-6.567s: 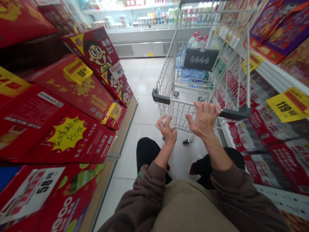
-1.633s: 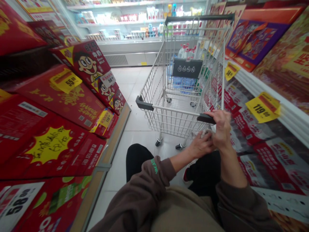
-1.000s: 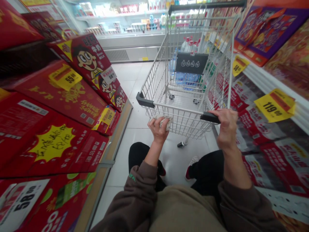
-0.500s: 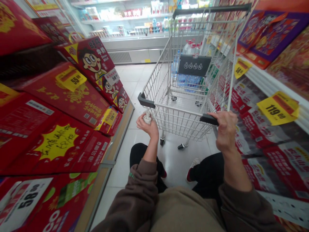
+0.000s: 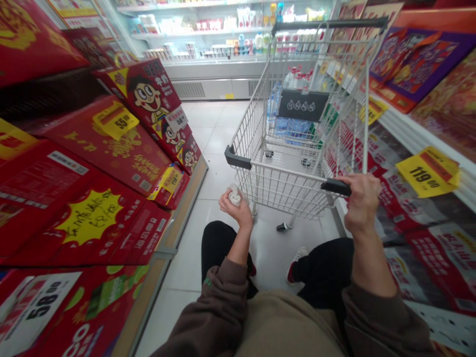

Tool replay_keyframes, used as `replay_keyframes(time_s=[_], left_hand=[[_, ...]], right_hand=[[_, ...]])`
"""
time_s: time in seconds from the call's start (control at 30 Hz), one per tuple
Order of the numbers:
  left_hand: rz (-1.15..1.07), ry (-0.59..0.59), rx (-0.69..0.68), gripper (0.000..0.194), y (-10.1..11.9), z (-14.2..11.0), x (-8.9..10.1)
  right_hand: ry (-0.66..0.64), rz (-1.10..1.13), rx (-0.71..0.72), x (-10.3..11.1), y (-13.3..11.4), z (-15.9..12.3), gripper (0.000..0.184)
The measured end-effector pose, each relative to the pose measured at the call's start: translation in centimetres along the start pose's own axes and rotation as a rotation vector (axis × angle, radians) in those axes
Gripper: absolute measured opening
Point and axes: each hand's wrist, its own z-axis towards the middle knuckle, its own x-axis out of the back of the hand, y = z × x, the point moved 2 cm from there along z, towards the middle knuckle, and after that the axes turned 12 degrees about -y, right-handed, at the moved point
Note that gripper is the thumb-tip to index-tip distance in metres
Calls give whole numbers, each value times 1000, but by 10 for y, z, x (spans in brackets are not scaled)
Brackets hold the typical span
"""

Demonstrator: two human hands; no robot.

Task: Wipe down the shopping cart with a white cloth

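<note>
In front of me stands a wire shopping cart (image 5: 282, 191), with a dark sign (image 5: 303, 105) at its far end. My right hand (image 5: 360, 198) is closed around the cart's near right corner, by the black corner piece (image 5: 335, 186). My left hand (image 5: 236, 206) is curled around a crumpled whitish cloth (image 5: 235, 195), just below the black left corner piece (image 5: 238, 157) and apart from it. The wire basket shows bare bars, and water bottles (image 5: 293, 126) are visible through its far side.
Red gift boxes (image 5: 107, 144) with yellow price tags rise close on the left, above a wooden-edged base (image 5: 169, 248). Shelves of packaged goods (image 5: 412, 193) line the right, near the cart's side. A lit refrigerated case (image 5: 201, 69) crosses the aisle's far end.
The cart and both hands have shifted a little to the right and slightly down in view. My left hand still holds the cloth, my right the cart.
</note>
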Motion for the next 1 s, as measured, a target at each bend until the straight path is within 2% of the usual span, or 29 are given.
replay_keyframes(time_s=[0.07, 0.13, 0.23, 0.3, 0.43, 0.53, 0.6, 0.67, 0.77, 0.83, 1.0], left_hand=[[-46, 7, 41, 18, -3, 9, 0], [-100, 2, 4, 20, 3, 16, -2], [-108, -78, -151, 22, 17, 20, -8], [-69, -146, -219, 23, 18, 16, -11], [-19, -288, -162, 19, -9, 0, -11], [-25, -295, -85, 18, -25, -4, -4], [-54, -222, -86, 20, -21, 2, 3], [-110, -178, -147, 23, -8, 12, 5], [-176, -226, -246, 28, 6, 20, -1], [-182, -269, -232, 33, 3, 15, -8], [-140, -360, -159, 53, -27, -4, -12]], right_hand=[[1, -146, -60, 3, -13, 3, 39], [-15, -224, -94, 0, -31, 10, 33], [-110, -199, 5, -18, -57, 23, 34], [-139, -250, 65, -34, -67, 30, 36], [-46, -357, 50, -54, -65, 31, 36], [-13, -362, 40, -57, -59, 28, 37], [-11, -341, 30, -56, -55, 26, 40], [-19, -308, 5, -56, -53, 25, 41], [-10, -289, -34, -56, -52, 24, 41], [0, -299, -45, -56, -52, 24, 41], [15, -288, -70, -58, -51, 25, 40]])
